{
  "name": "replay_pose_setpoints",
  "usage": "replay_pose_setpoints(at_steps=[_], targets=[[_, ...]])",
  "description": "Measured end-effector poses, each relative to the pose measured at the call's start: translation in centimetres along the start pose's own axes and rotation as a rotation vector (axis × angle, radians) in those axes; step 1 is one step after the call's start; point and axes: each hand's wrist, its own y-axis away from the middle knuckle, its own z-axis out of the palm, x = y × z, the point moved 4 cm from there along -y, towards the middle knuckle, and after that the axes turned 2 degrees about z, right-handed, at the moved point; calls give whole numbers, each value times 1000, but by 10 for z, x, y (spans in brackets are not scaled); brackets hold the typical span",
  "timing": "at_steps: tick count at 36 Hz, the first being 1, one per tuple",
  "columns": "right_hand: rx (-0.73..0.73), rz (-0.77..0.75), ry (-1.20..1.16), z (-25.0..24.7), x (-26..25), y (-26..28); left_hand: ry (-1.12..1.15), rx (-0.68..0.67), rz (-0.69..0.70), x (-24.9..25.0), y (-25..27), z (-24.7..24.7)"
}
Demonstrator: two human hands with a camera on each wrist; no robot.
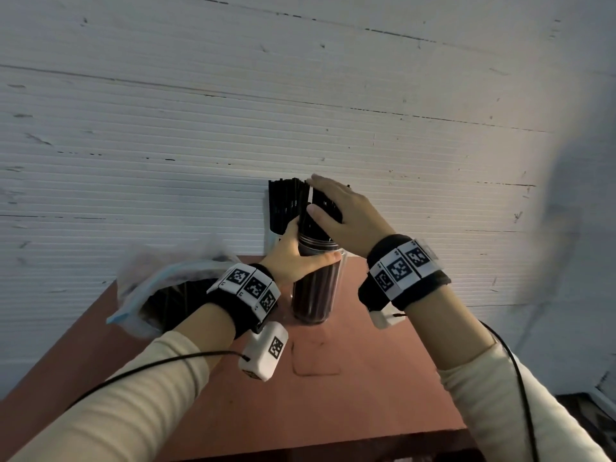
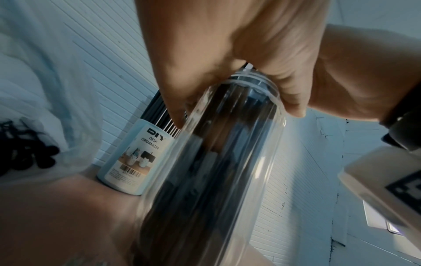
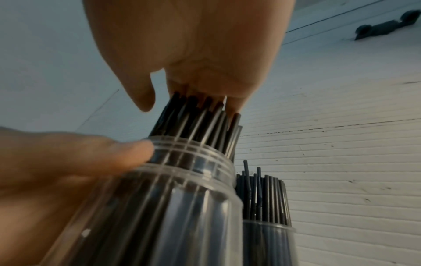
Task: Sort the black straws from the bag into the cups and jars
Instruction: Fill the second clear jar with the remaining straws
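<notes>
A tall clear jar (image 1: 316, 288) (image 2: 212, 171) (image 3: 159, 207) packed with black straws (image 1: 321, 208) (image 3: 200, 122) stands near the back of the reddish table (image 1: 350, 378). My left hand (image 1: 293, 258) (image 2: 227, 72) grips the jar just under its threaded neck. My right hand (image 1: 343, 215) (image 3: 193, 54) lies flat over the straw tops, fingers straight, palm pressing on them. Behind it a second container (image 1: 276, 208) (image 2: 134, 158) (image 3: 266, 225), labelled desk organizer, also holds black straws. The clear plastic bag (image 1: 166, 288) (image 2: 34, 135) with more black straws lies to the left.
A white ribbed wall (image 1: 300, 111) rises right behind the table's back edge. Bare table surface stretches in front of the jar toward me. Cables run from both wrist cameras along my sleeves.
</notes>
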Motion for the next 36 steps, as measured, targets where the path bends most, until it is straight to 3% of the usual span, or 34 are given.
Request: replay_pose_setpoints(at_steps=[4, 7, 11, 15, 18, 22, 25, 30, 36], targets=[[-130, 42, 85, 4, -3, 1, 13, -30, -38, -3, 3, -3], [-125, 53, 95, 3, -4, 2, -116, -35, -75, -4, 14, -14], [-32, -6, -7, 2, -20, 2, -310, 76, 43, 4, 37, -46], [10, -67, -113, 9, -48, 4, -360, 240, 152, 13, 61, -88], [1, -77, -223, 28, -69, 4, -436, 286, 201, 20, 78, -117], [-230, -57, -279, 71, -96, 8, -510, 229, 76, 8, 96, -153], [-526, -27, -151, 111, -114, 16, -527, 133, -35, 3, 109, -164], [-827, -3, 32, 157, -129, 25, -486, -1, -87, -10, 127, -168], [-876, 110, 121, 186, -122, 17, -522, 3, -133, -19, 127, -174]])
